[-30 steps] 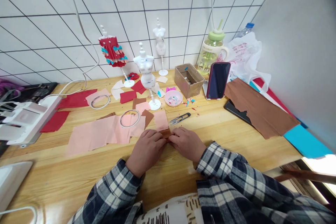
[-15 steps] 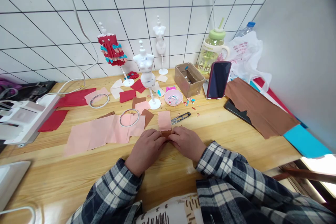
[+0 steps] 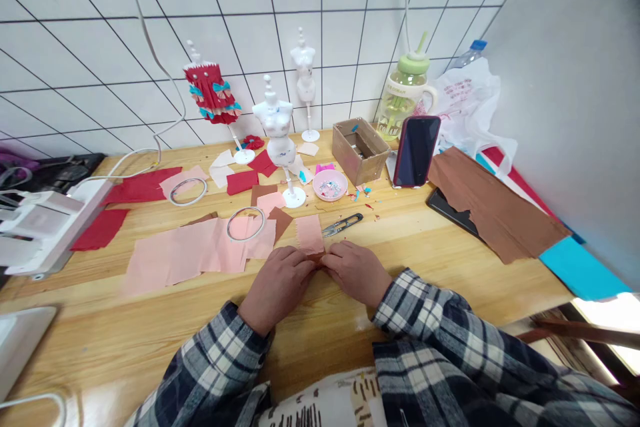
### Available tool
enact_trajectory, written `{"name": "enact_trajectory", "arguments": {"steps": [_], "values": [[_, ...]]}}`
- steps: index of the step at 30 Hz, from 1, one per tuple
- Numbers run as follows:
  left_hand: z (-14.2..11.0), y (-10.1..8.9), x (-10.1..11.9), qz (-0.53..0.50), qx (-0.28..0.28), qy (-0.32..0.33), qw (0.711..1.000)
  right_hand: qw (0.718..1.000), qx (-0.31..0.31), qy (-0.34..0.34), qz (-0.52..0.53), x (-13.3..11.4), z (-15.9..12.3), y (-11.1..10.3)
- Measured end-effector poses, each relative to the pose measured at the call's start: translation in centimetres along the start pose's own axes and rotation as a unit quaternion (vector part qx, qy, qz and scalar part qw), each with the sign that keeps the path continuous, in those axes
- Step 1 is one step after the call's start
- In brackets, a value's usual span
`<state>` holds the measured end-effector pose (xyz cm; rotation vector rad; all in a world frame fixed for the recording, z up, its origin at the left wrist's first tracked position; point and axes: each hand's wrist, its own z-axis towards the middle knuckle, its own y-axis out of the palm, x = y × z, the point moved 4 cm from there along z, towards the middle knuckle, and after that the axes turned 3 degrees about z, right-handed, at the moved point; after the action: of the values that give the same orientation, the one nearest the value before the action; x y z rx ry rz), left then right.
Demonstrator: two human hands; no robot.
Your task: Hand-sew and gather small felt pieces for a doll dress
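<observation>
Between my hands is a small piece of brown fabric point(image 3: 316, 257), mostly covered by my fingers. My left hand point(image 3: 280, 283) pinches its left end, and my right hand point(image 3: 356, 271) pinches the right end, with the fingertips of both almost meeting. A pink fabric square point(image 3: 309, 233) with a jagged left edge lies just beyond the fingers, touching or joined to the brown piece; I cannot tell which. Thread snips point(image 3: 343, 225) rest on the table past my right hand. Larger pink fabric pieces point(image 3: 185, 250) spread out to the left, one under an embroidery-hoop-like metal ring point(image 3: 246, 209).
Small white dress forms point(image 3: 280, 147) stand at the back, one in a red ruffled dress point(image 3: 213, 93). Nearby are a pink bowl of beads point(image 3: 330, 185), a cardboard box point(image 3: 361, 150), a propped phone point(image 3: 417, 151) and a drink bottle point(image 3: 405, 97). Brown cloth point(image 3: 493, 207) lies on the right.
The pink square has tilted and shifted slightly left and toward me. Less of the brown fabric shows between my fingers, and both hands stay in nearly the same place.
</observation>
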<state>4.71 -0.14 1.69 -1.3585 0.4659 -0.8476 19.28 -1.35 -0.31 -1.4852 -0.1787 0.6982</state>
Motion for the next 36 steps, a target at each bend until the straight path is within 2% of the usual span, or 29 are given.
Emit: {"name": "enact_trajectory", "arguments": {"steps": [4, 13, 27, 36], "values": [[0.13, -0.16, 0.05, -0.002, 0.021, 0.012, 1.000, 1.000, 0.002, 0.006, 0.002, -0.06, -0.02, -0.11], [-0.09, 0.27, -0.28, 0.003, 0.010, -0.016, 1.000, 1.000, -0.007, 0.010, 0.014, 0.00, -0.03, -0.05], [-0.19, 0.10, -0.31, 0.002, 0.013, -0.006, 1.000, 0.999, -0.021, 0.026, 0.011, -0.03, -0.05, 0.11], [-0.12, 0.37, -0.38, 0.008, 0.002, -0.026, 1.000, 1.000, -0.006, -0.002, 0.003, -0.13, -0.03, -0.18]]}}
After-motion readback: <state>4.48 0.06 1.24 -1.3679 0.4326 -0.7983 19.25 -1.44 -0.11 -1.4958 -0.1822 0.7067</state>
